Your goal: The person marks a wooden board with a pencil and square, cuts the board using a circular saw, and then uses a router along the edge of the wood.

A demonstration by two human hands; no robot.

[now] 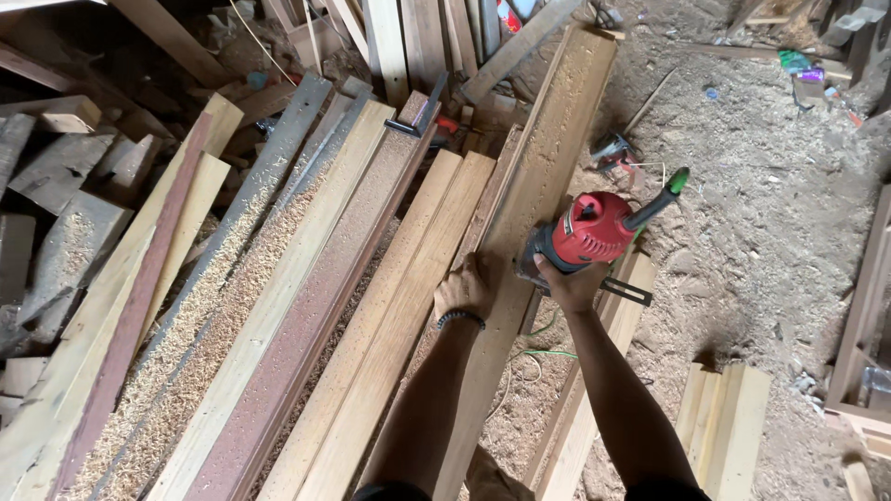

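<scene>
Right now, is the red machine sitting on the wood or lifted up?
On the wood: the red router rests on the long plank, right hand gripping it.

White label [568, 225] on red router [594, 227]

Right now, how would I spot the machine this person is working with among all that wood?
Find the long sawdust-covered plank running up the middle of the timber pile. At its near end, under the right hand, sits the power tool. It is the only bright red, rounded thing there, with a green-tipped handle.
</scene>
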